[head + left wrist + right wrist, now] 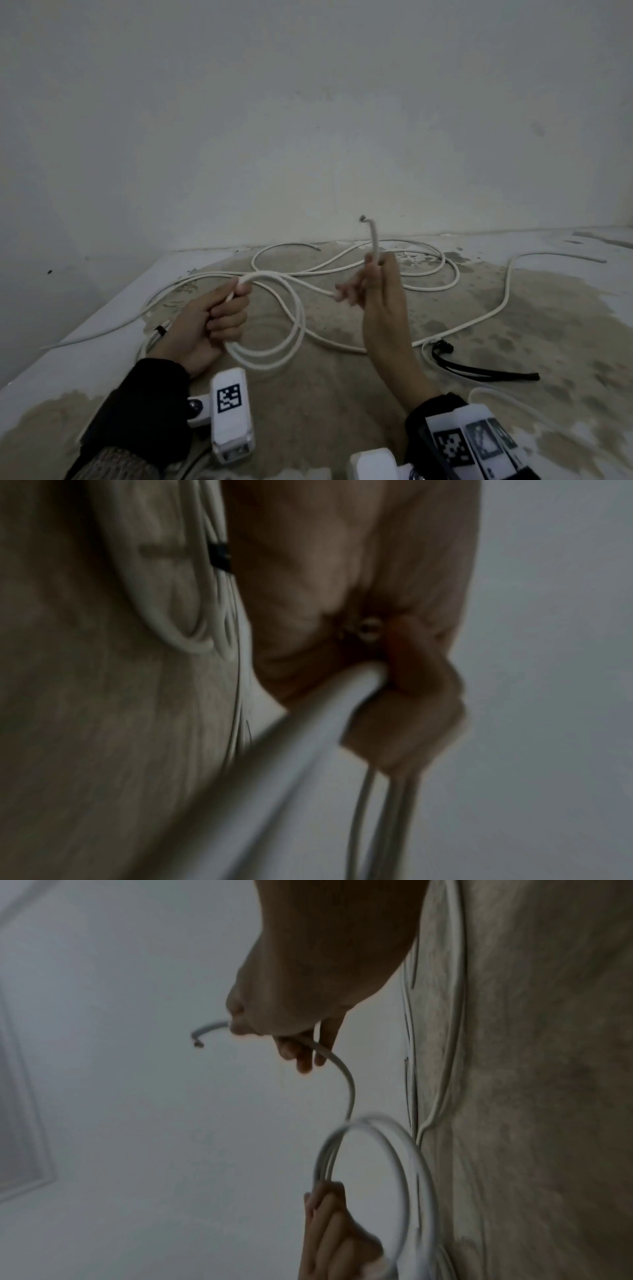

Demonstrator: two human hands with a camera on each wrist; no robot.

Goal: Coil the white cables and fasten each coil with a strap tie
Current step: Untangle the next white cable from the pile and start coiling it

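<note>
We hold the coil [274, 339] in our left hand [205, 322], left of our right hand [376, 301], which holds the cable end [373, 236] upright. Behind both, loose cables [428, 274] lie on the floor [342, 394]. The strap ties [479, 370] lie right of our right hand.

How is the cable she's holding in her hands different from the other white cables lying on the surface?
The held cable is wound into round loops gripped by the left hand, its free end pinched by the right hand; the loose cables sprawl in open, uneven curves. The held cable hangs lifted; the loose cables lie flat on the surface. All look white and similarly thin.
</note>
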